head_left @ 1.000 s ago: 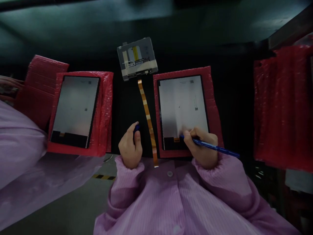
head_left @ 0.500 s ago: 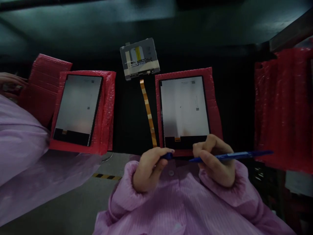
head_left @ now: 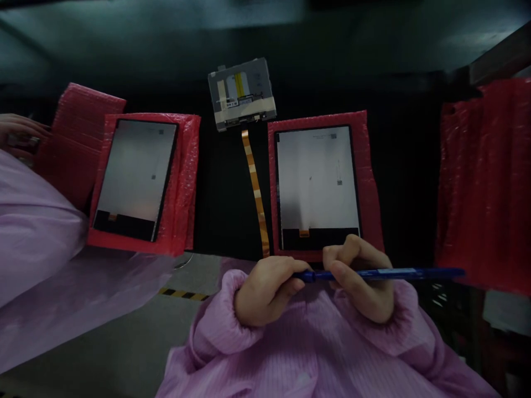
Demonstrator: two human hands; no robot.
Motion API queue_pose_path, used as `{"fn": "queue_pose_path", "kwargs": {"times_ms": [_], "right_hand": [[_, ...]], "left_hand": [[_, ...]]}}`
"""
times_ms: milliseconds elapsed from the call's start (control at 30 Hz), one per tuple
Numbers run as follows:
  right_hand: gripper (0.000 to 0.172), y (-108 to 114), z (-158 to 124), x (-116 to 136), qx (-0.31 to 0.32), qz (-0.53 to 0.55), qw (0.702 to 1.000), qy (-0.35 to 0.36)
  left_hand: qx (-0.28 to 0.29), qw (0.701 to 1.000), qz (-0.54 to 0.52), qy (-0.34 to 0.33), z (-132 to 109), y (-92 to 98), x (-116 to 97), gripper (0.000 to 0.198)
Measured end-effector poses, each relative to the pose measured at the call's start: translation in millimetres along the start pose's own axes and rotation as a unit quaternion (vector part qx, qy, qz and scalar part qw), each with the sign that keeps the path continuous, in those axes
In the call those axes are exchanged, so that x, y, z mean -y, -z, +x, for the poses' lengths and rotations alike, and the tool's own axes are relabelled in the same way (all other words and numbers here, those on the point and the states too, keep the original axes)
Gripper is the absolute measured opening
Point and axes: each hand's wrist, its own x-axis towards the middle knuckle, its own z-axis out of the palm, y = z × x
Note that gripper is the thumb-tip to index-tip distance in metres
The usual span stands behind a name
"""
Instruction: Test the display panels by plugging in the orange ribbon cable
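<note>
My right hand (head_left: 360, 282) is closed around a blue pen (head_left: 398, 273) held level in front of my chest. My left hand (head_left: 265, 290) pinches the pen's blue cap (head_left: 305, 275), pressed onto the pen's tip end. Just beyond both hands lies a grey display panel (head_left: 317, 182) on a red bubble-wrap sheet (head_left: 369, 182). A second display panel (head_left: 136, 177) lies on another red bubble-wrap sheet (head_left: 186, 182) to the left. Between them an orange flex cable (head_left: 255, 190) runs from a small grey test box (head_left: 241, 94).
Folded red bubble wrap (head_left: 485, 177) hangs at the right. More red sheets (head_left: 78, 132) are stacked at far left. Another person's purple sleeve (head_left: 37, 226) and hand (head_left: 19, 135) are at the left edge. The bench top (head_left: 224, 182) is black; grey floor (head_left: 124, 342) shows below.
My right hand lifted the pen off the right panel and drew back to my chest. My left hand brought the cap across and joined it to the pen's tip.
</note>
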Motion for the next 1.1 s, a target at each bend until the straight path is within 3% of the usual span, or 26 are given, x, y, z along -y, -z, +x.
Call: {"fn": "queue_pose_path", "kwargs": {"times_ms": [200,433,600,667,700,767,833,900,933,1033,1100], "right_hand": [[0.040,-17,-9,-15,-0.008,-0.089,0.996,0.026],[0.041,-12,-11,-7,0.146,-0.188,0.970,0.052],[0.049,-12,1,-2,0.158,-0.227,0.959,0.064],[0.062,-5,6,1,0.167,-0.269,0.945,0.084],[0.065,1,9,2,0.158,-0.302,0.935,0.098],[0.065,21,12,5,0.093,-0.401,0.903,0.127],[0.063,46,13,5,-0.001,-0.505,0.854,0.124],[0.074,72,12,0,-0.038,-0.579,0.809,0.092],[0.083,84,11,-3,-0.024,-0.602,0.795,0.071],[0.105,103,7,-15,0.042,-0.654,0.755,0.040],[0.106,105,6,-19,0.060,-0.670,0.738,0.053]], "left_hand": [[0.011,1.000,-0.014,-0.016,1,-2.3,-8,0.033],[0.081,0.996,-0.020,0.034,-2,4.9,-24,0.034],[0.033,0.994,-0.095,0.050,0,-0.6,-26,0.038],[-0.040,0.993,-0.068,0.083,-2,3.9,-20,0.038],[-0.113,0.987,-0.024,0.109,-3,9.0,-14,0.037],[-0.300,0.933,0.118,0.161,-4,24.1,3,0.033],[-0.432,0.836,0.277,0.195,0,42.6,23,0.034],[-0.451,0.765,0.394,0.236,8,59.1,42,0.037],[-0.434,0.748,0.430,0.261,13,65.1,50,0.038],[-0.390,0.731,0.473,0.301,22,71.2,57,0.047],[-0.417,0.730,0.471,0.267,20,66.5,50,0.052]]}}
